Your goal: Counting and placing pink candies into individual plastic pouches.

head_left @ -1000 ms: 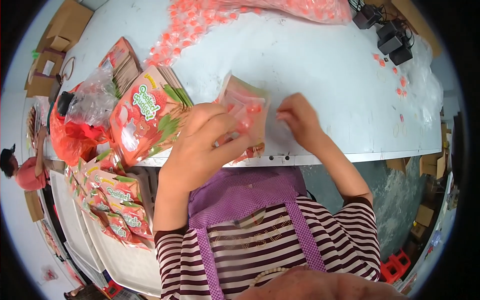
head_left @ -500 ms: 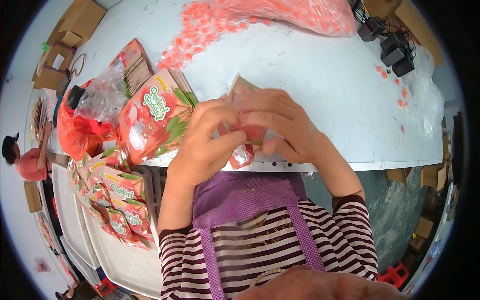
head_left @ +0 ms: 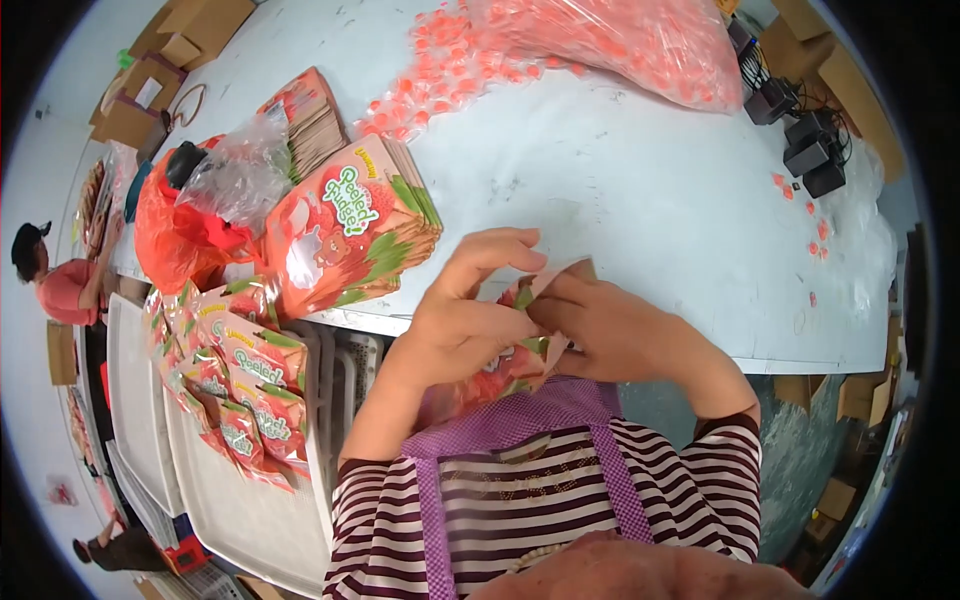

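A red and pink candy pouch (head_left: 497, 372) with green leaf print is held at the table's front edge, close against my purple apron. My left hand (head_left: 462, 315) grips its left side, thumb across the near part and index finger raised and bent. Over the pouch's upper right side, my right hand (head_left: 615, 330) has its fingers curled at the opening; their tips are partly hidden by the pouch. Whatever is inside the pouch cannot be seen. Left of my hands lies a stack of flat printed pouches (head_left: 345, 225), fanned at its right edge.
Small red-and-clear wrapped pieces (head_left: 440, 75) spill from a big clear bag (head_left: 620, 45) at the back. Filled pouches (head_left: 245, 365) lie on a white tray (head_left: 255, 520) at the left. A red plastic bag (head_left: 165, 235) and black adapters (head_left: 815, 155) rest on the table.
Both hands and the pouch have come down and nearer to my body. The pouch is now tilted against the apron. The view has shifted, so the table items appear further right and lower.
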A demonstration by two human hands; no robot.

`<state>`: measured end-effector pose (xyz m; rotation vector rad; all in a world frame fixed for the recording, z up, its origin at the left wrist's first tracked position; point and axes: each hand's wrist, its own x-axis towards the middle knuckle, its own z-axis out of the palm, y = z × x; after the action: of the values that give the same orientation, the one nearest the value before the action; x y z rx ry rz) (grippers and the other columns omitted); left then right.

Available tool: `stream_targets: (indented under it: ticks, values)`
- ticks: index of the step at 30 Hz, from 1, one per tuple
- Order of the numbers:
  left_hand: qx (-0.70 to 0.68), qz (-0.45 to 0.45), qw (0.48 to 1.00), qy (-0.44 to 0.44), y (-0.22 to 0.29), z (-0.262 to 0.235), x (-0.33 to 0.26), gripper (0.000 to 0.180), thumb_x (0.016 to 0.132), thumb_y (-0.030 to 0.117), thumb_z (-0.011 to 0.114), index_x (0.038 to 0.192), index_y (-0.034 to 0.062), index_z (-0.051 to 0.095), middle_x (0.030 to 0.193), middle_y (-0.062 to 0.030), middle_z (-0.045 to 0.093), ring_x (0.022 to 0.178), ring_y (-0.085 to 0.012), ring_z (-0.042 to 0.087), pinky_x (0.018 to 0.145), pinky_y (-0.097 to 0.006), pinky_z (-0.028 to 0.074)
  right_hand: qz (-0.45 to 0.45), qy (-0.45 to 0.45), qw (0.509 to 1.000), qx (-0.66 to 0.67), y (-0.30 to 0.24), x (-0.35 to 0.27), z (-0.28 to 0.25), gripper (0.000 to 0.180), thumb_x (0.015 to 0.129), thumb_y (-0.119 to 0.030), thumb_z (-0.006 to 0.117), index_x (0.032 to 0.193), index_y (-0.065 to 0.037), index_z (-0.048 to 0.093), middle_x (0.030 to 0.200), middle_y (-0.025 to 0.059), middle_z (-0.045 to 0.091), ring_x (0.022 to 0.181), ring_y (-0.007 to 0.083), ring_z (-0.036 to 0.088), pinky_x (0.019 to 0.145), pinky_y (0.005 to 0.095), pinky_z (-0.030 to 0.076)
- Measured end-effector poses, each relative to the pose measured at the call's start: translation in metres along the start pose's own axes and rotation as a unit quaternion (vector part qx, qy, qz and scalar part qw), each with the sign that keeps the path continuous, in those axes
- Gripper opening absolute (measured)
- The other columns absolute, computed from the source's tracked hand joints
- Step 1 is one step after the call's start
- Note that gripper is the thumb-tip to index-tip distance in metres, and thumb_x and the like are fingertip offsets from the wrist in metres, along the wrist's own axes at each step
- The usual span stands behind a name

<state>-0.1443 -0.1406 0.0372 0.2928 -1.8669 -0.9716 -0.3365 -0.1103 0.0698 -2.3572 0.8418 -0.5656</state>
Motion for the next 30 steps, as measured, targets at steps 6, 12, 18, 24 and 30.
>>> stream_targets:
  ticks: [6, 12, 18, 24, 30]
  values:
    - [-0.069, -0.054, 0.996, 0.03, 0.007, -0.001, -0.007, 0.018, 0.067, -0.007, 0.062, 0.08, 0.0045, 0.065, 0.115, -0.0138, 0.048, 0.108, -0.0272, 0.049, 0.089, -0.036, 0.043, -0.045, 0.134, 0.989, -0.044, 0.001, -0.009, 0.012, 0.031, 0.071, -0.011, 0.064, 0.1, -0.002, 0.058, 0.096, 0.01, 0.061, 0.09, 0.0316, 0.057, 0.079, 0.0377, 0.046]
    - [-0.075, -0.083, 0.99, -0.086, 0.005, -0.004, -0.011, 0.022, 0.069, -0.003, 0.065, 0.091, 0.0013, 0.061, 0.117, -0.0212, 0.049, 0.108, -0.0343, 0.05, 0.089, -0.04, 0.045, 0.044, -0.149, 0.988, 0.02, -0.004, -0.002, 0.0, 0.036, 0.068, 0.003, 0.052, 0.104, 0.0, 0.057, 0.101, 0.0136, 0.06, 0.098, 0.0317, 0.056, 0.082, 0.0385, 0.046]
    - [0.16, -0.269, 0.941, -0.129, 0.042, -0.004, 0.006, 0.078, 0.066, -0.001, 0.067, 0.135, 0.0018, 0.03, 0.132, -0.0197, 0.041, 0.12, -0.0277, 0.045, 0.097, -0.033, 0.037, 0.115, 0.046, 0.989, -0.084, -0.004, -0.007, -0.005, 0.026, 0.068, 0.004, 0.051, 0.093, 0.0, 0.058, 0.102, 0.014, 0.059, 0.095, 0.0315, 0.056, 0.085, 0.0381, 0.045]
    - [0.242, -0.21, 0.94, -0.117, 0.02, 0.0, -0.025, 0.055, 0.07, -0.006, 0.062, 0.122, 0.0057, 0.049, 0.123, -0.0164, 0.051, 0.105, -0.03, 0.055, 0.087, -0.035, 0.046, 0.074, -0.105, 0.992, -0.008, 0.0, 0.009, -0.019, 0.014, 0.072, 0.0, 0.056, 0.086, -0.001, 0.056, 0.097, 0.0132, 0.059, 0.091, 0.0336, 0.055, 0.079, 0.0396, 0.046]
    - [0.187, -0.235, 0.953, -0.029, 0.015, -0.018, -0.047, 0.031, 0.075, -0.005, 0.057, 0.105, 0.0005, 0.062, 0.118, -0.0181, 0.056, 0.1, -0.0304, 0.059, 0.085, -0.033, 0.047, -0.058, 0.286, 0.955, -0.058, -0.005, 0.002, -0.024, 0.059, 0.061, -0.025, 0.077, 0.109, -0.003, 0.052, 0.104, 0.0104, 0.058, 0.096, 0.0237, 0.055, 0.086, 0.0368, 0.044]
